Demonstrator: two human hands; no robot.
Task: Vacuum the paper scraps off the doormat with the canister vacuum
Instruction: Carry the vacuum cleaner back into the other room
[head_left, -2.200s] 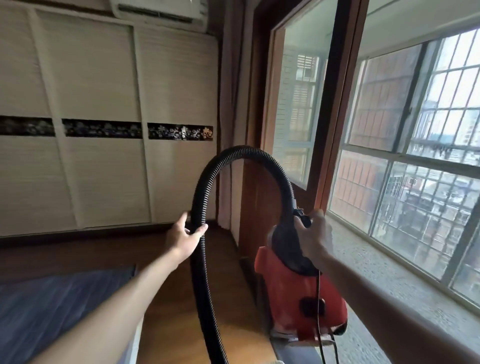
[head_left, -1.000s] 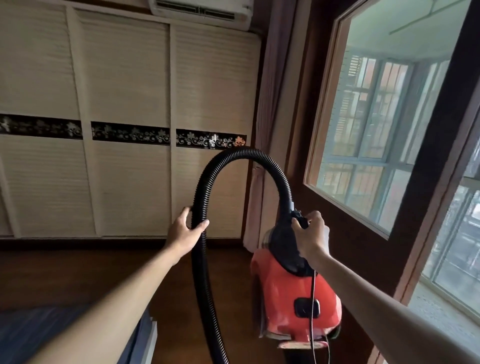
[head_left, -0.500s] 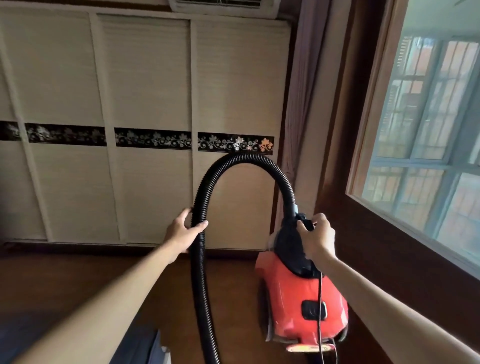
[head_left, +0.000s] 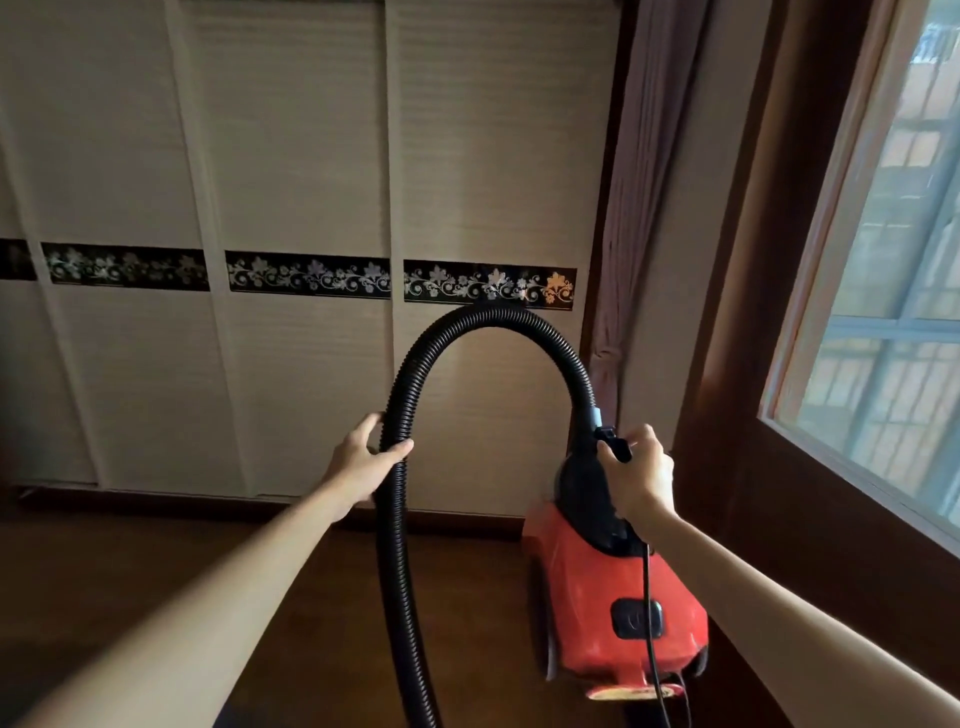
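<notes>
A red canister vacuum with a black top hangs above the dark wooden floor, lifted by its black carry handle, which my right hand grips. Its ribbed black hose arches up from the front of the canister and drops down past the bottom edge of the view. My left hand is closed around the hose on its left side. A thin black power cord dangles over the red body. No doormat or paper scraps are in view.
Beige sliding wardrobe doors with a black floral band fill the wall ahead. A tied curtain hangs beside a dark wooden window frame on the right. Dark wooden floor lies below.
The view has swung left, away from the balcony windows and toward the wardrobe; the bed corner has left the view. Both hands keep the same hold on hose and handle.
</notes>
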